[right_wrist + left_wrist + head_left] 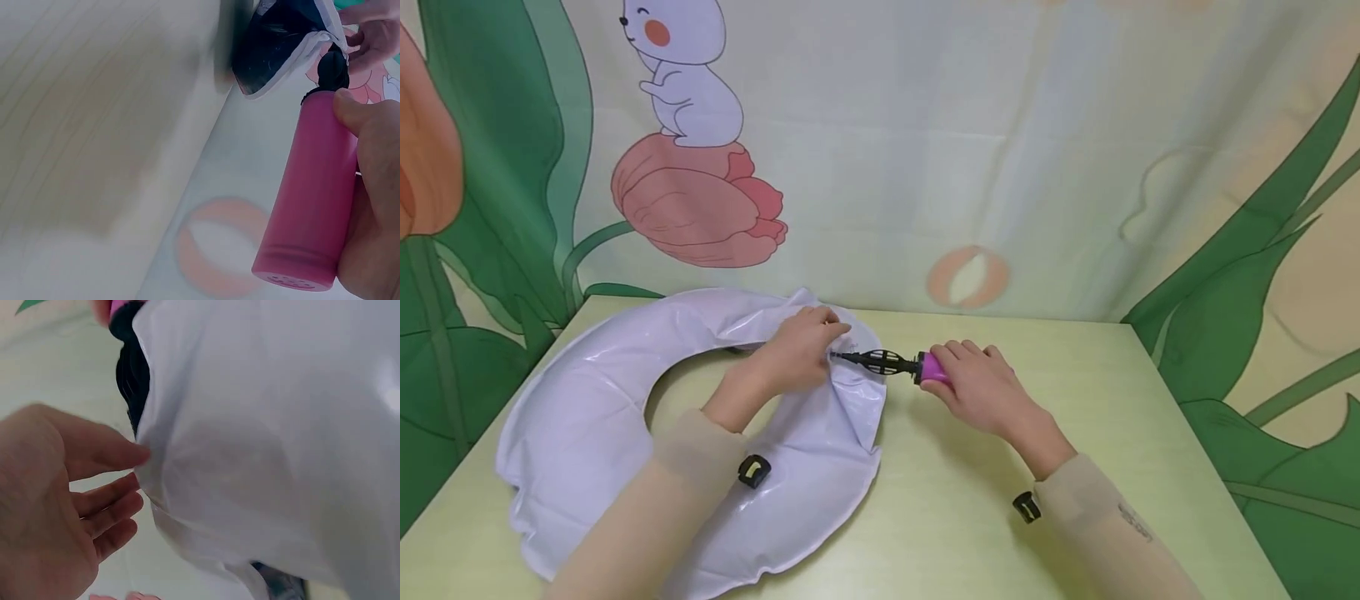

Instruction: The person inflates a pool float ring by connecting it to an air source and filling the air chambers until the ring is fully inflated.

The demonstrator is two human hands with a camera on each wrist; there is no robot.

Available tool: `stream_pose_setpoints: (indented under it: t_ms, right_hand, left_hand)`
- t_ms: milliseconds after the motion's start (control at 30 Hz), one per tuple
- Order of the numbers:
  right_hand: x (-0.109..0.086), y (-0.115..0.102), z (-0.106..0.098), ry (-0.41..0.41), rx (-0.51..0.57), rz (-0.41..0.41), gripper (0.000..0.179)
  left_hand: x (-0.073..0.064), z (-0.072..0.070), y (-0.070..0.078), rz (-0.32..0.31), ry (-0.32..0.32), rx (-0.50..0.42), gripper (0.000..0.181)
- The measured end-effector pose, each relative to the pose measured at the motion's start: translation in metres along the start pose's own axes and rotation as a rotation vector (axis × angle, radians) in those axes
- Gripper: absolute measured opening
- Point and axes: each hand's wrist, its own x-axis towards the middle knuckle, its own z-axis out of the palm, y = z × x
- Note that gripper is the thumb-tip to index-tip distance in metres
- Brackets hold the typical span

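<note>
Head view: a pale lavender-white inflatable ring (580, 392) lies on the left part of the yellow-green worktop (940, 517). Its film is slack in places, with creases along the outer edge and deeper folds at the right side. Worktop surface shows through the central opening.

Right hand (981, 379): clamped on the pink-purple barrel of a hand pump (933, 368). The right wrist view shows the thumb laid along the barrel near its black collar, and small perforations in the end cap. The pump is positioned to the right of the ring's opening, with its black ribbed nozzle (883, 362) directed left, over the ring's right side. The nozzle tip reaches the left fingertips; insertion into a valve cannot be confirmed.

Left hand (797, 350): placed at the upper right section of the ring. In the left wrist view, thumb and fingers are bent toward one another at the film edge, just beside the nozzle. Whether they pinch the film cannot be told.

Both forearms wear beige sleeves (677, 483). One black clip (754, 472) is located beside the left cuff, another beside the right.

Behind the worktop hangs a printed backdrop (887, 167), bearing a white cartoon animal (696, 100) on a pink tulip (692, 208), with green leaves at both sides.
</note>
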Motion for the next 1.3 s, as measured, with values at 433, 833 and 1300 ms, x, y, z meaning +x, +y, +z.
stream_pose_setpoints:
  t_ms: [433,833,1300]
  right_hand:
    - [-0.005,0.003,0.0,0.039,0.017,-0.01,0.052]
    - [-0.024,0.043,-0.002,-0.002,0.092,0.054,0.05]
    - [-0.006,0.007,-0.007,0.041,0.066,0.011,0.052]
  left_hand:
    - [0.016,0.053,0.04,0.027,0.04,0.201,0.036]
    - [0.014,0.04,0.013,-0.069,0.013,0.111,0.032]
    - [0.018,0.042,0.023,-0.014,0.031,0.077,0.031]
